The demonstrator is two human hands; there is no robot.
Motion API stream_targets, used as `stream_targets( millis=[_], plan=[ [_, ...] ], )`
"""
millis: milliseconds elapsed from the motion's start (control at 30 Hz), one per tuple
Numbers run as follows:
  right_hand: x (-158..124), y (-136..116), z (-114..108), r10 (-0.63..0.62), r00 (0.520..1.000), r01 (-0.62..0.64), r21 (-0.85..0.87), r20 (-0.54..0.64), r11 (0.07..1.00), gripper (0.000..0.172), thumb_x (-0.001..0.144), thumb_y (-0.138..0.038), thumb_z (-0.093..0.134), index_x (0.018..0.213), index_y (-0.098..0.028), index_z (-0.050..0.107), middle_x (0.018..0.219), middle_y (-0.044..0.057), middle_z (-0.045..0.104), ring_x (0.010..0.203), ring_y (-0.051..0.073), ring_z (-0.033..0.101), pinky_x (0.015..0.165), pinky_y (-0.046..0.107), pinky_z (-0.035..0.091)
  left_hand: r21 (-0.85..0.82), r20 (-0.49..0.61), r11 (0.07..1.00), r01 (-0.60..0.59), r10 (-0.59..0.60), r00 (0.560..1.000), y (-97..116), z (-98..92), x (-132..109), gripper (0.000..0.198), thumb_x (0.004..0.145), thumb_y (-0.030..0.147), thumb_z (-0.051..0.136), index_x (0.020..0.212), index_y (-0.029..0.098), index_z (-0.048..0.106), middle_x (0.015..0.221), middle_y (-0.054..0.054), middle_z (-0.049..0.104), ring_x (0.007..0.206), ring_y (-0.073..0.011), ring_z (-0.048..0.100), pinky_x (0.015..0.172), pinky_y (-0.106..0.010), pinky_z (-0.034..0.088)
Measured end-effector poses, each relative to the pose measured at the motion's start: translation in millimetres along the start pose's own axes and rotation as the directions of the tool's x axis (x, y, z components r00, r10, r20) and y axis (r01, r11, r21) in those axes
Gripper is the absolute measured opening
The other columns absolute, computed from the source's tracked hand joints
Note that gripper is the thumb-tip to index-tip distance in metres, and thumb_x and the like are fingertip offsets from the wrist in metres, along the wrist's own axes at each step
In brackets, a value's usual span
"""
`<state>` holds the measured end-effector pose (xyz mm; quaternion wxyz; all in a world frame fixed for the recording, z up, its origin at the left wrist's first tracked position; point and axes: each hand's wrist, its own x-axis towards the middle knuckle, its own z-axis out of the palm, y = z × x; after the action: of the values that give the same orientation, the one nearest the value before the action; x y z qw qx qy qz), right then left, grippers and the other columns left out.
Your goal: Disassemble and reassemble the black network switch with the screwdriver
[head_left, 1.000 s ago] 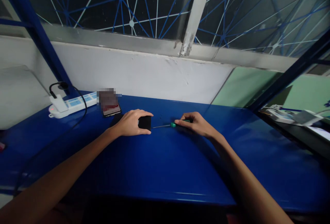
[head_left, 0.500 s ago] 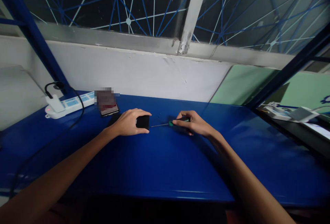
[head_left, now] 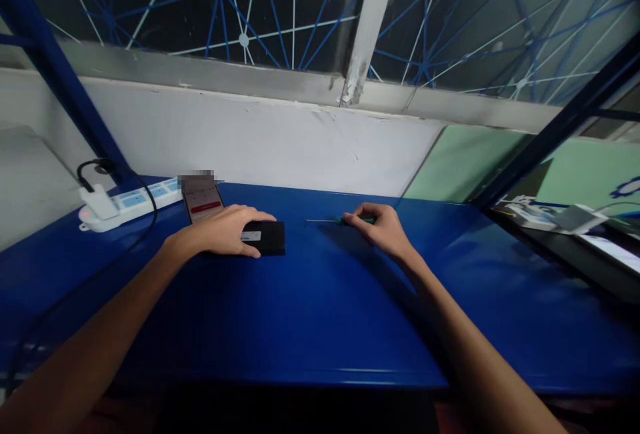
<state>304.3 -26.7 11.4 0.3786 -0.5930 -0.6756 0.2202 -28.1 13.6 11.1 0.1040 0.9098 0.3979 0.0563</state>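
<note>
My left hand (head_left: 220, 231) lies over a small flat black box (head_left: 266, 237) on the blue table (head_left: 320, 314), fingers curled around its near edge and holding it down. A white label shows on the box beside my thumb. My right hand (head_left: 381, 226) is closed on the green handle of a thin screwdriver (head_left: 327, 221). Its metal shaft points left, a little beyond the box and apart from it.
A phone with a lit screen (head_left: 201, 201) lies just behind my left hand. A white power strip (head_left: 125, 202) with a plugged black cable (head_left: 100, 171) sits at the far left by the wall. Papers and devices (head_left: 565, 217) lie on another surface at right.
My left hand has drawn the black box back and left, flatter on the table. My right hand has lifted the screwdriver away, so its tip no longer meets the box.
</note>
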Motion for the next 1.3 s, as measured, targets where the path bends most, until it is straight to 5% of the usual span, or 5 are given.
stream_targets(
  millis=[300, 467, 667, 1000, 1300],
  plan=[
    [0.3, 0.3, 1.4, -0.039, 0.999, 0.037, -0.096, -0.023, 0.995, 0.031, 0.08, -0.045, 0.062, 0.069, -0.017, 0.064, 0.046, -0.001, 0.053, 0.043, 0.011, 0.044, 0.048, 0.027, 0.031, 0.246, -0.238, 0.956, 0.16, -0.101, 0.966, 20.6, 13.9, 1.5, 0.053, 0.101, 0.035, 0.033, 0.152, 0.032, 0.024, 0.13, -0.011, 0.055, 0.085, -0.0239, 0.065, 0.069, -0.032, 0.048],
    [0.6, 1.2, 0.6, -0.037, 0.999, 0.034, -0.116, -0.025, 0.993, 0.03, 0.08, -0.044, 0.062, 0.069, -0.016, 0.064, 0.047, 0.0, 0.053, 0.045, 0.011, 0.045, 0.049, 0.028, 0.03, 0.28, -0.059, 0.956, 0.088, -0.075, 0.995, 11.6, 7.1, -2.9, 0.093, 0.076, -0.007, 0.034, 0.151, 0.046, 0.016, 0.145, -0.007, 0.043, 0.098, -0.0239, 0.064, 0.071, -0.029, 0.05],
    [0.4, 1.4, 1.3, -0.038, 0.999, 0.037, -0.124, -0.004, 0.992, 0.029, 0.08, -0.043, 0.062, 0.069, -0.016, 0.064, 0.046, 0.0, 0.053, 0.045, 0.011, 0.044, 0.049, 0.028, 0.03, 0.301, -0.033, 0.952, 0.06, -0.053, 0.998, 6.5, 7.1, -8.4, 0.115, 0.061, -0.012, 0.042, 0.151, 0.046, 0.0, 0.162, -0.008, 0.007, 0.136, -0.0409, 0.037, 0.101, -0.057, 0.039],
    [0.0, 0.0, 0.2, -0.03, 0.999, 0.027, -0.117, -0.024, 0.993, 0.031, 0.08, -0.045, 0.063, 0.069, -0.016, 0.064, 0.045, -0.001, 0.053, 0.042, 0.011, 0.045, 0.048, 0.027, 0.031, 0.108, 0.23, 0.991, -0.076, 0.049, 0.972, 31.8, 5.1, -7.0, 0.111, 0.058, -0.014, 0.041, 0.145, 0.054, 0.026, 0.163, 0.002, -0.007, 0.147, -0.0395, 0.009, 0.107, -0.065, 0.03],
    [-3.5, -5.1, -2.9, -0.023, 0.999, 0.023, 0.001, -0.036, 1.0, 0.032, 0.082, -0.046, 0.064, 0.068, -0.017, 0.061, 0.045, -0.002, 0.052, 0.037, 0.009, 0.044, 0.042, 0.026, 0.032, 0.064, 0.179, 0.994, -0.09, 0.077, 0.981, 30.8, 1.4, -6.2, 0.085, 0.065, 0.008, 0.061, 0.142, 0.037, 0.041, 0.163, -0.006, 0.004, 0.146, -0.0427, 0.003, 0.112, -0.067, 0.015]
  ],
)
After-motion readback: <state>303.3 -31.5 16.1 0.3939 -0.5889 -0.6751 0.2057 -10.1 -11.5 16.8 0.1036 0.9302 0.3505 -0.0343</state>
